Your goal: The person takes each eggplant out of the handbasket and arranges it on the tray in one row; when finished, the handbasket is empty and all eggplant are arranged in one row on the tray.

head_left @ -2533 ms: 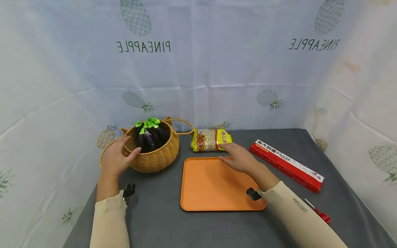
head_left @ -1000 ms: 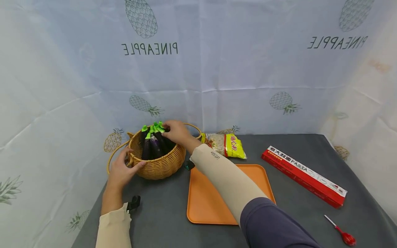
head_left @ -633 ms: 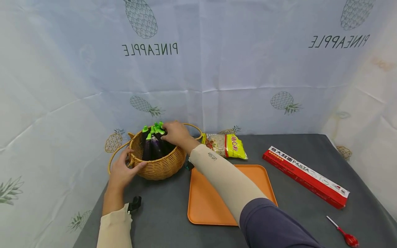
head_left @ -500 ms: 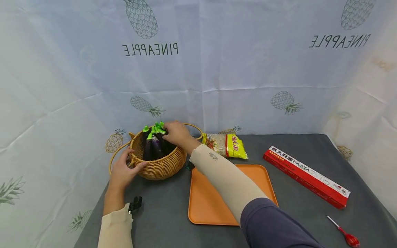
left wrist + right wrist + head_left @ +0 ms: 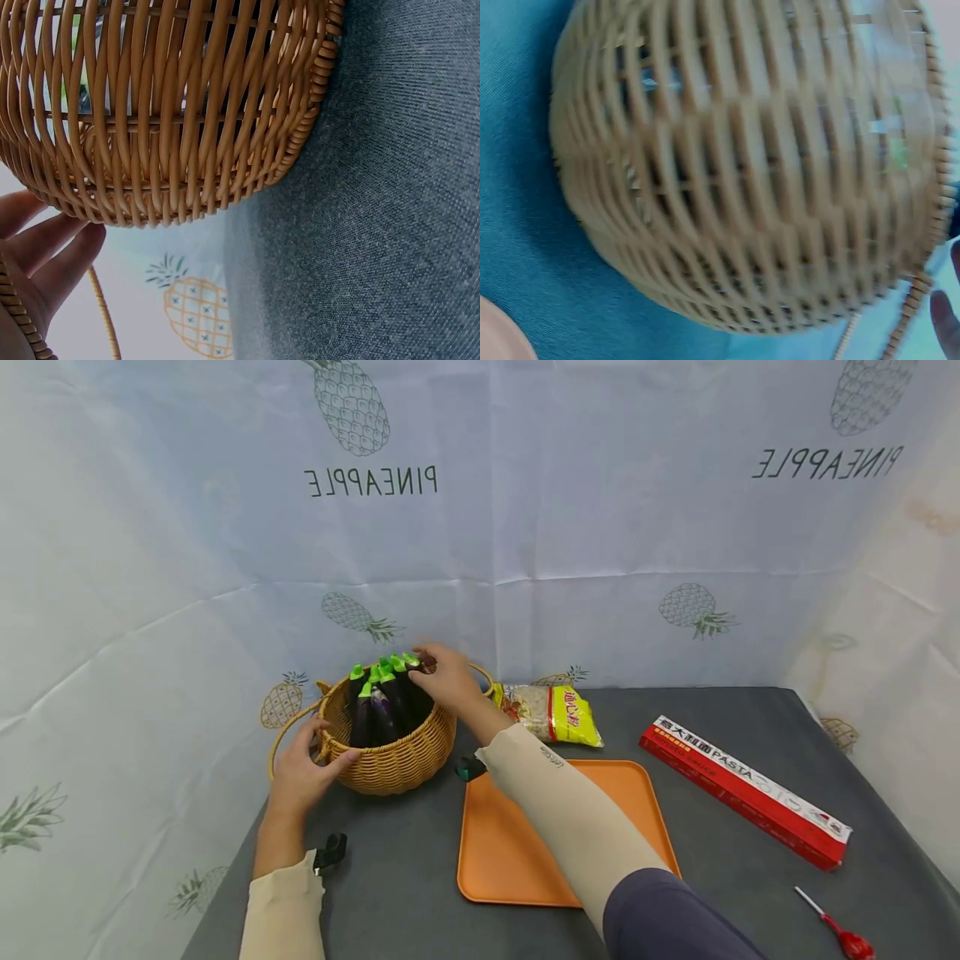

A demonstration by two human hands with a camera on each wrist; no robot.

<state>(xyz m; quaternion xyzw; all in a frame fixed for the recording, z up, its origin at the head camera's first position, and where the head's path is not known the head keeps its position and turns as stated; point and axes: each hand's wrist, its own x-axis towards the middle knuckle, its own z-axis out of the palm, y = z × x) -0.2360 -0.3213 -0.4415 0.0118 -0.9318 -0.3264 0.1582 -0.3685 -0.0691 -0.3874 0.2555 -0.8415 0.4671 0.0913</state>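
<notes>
A round wicker basket (image 5: 397, 768) stands at the back left of the table, holding several eggplants (image 5: 386, 714) with green tops. My left hand (image 5: 300, 772) grips its left side in the head view, thumb along the near rim and fingers at the left rim. In the left wrist view, those fingers (image 5: 64, 259) lie against the weave. My right hand (image 5: 450, 681) is over the basket's right back rim. Its thumb and fingers pinch a small dark reddish-brown thing (image 5: 429, 665), mostly hidden. The right wrist view shows the weave blurred and only fingertips at its right edge.
An orange tray (image 5: 487, 860) lies to the right of the basket, partly under my right forearm. Behind it is a yellow-ended bag of dry food (image 5: 543, 714). A red pasta box (image 5: 750, 789) and a red lollipop (image 5: 851, 942) lie farther right.
My left hand has come to the basket rim. My right hand reached from above the tray into the basket, then shifted slightly back and right; the reddish-brown thing now shows between its fingers.
</notes>
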